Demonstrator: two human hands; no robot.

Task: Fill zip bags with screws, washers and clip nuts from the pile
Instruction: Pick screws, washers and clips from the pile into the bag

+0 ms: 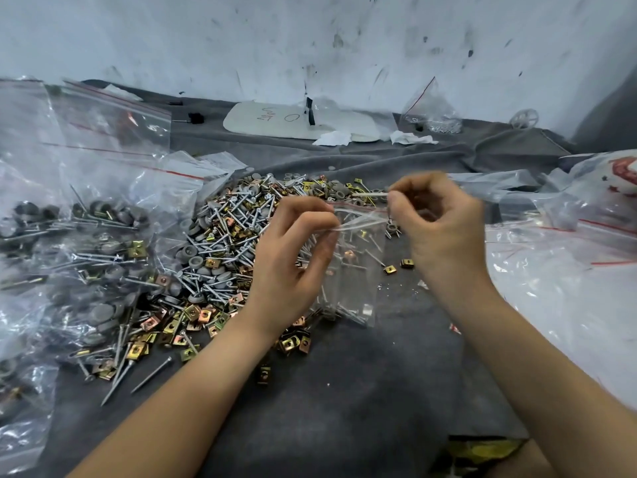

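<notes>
Nearest to me, two bare forearms are reaching out over a dark grey cloth [344,391] that is covering the work surface. Just beyond them I am watching the left hand [293,257] pinching the left side of a small clear zip bag [355,270] at its mouth, thumb and curled fingers closing on the plastic. The right hand [437,229] is pinching the right side of the same mouth, fingers curled in tight. The bag is hanging between the two hands with its lower end lying on the cloth at the right edge of the pile [224,243]; I am seeing a few screws lying inside it near the bottom.

The pile is spreading left of the hands and behind them. Long silver screws [151,374] are straying out at its near edge; brass and copper clip nuts [203,315] are bunching along the front; grey washers [195,262] are sitting further in.

At the left, filled bags [69,236] are lying heaped beside the pile. At the right, empty bags [568,270] with red zip lines are lying in a loose stack.

Further back a white board [275,122] with red marks is lying flat, crumpled tissue [336,138] is touching its near edge, and a scuffed pale wall [310,36] is closing the view.
</notes>
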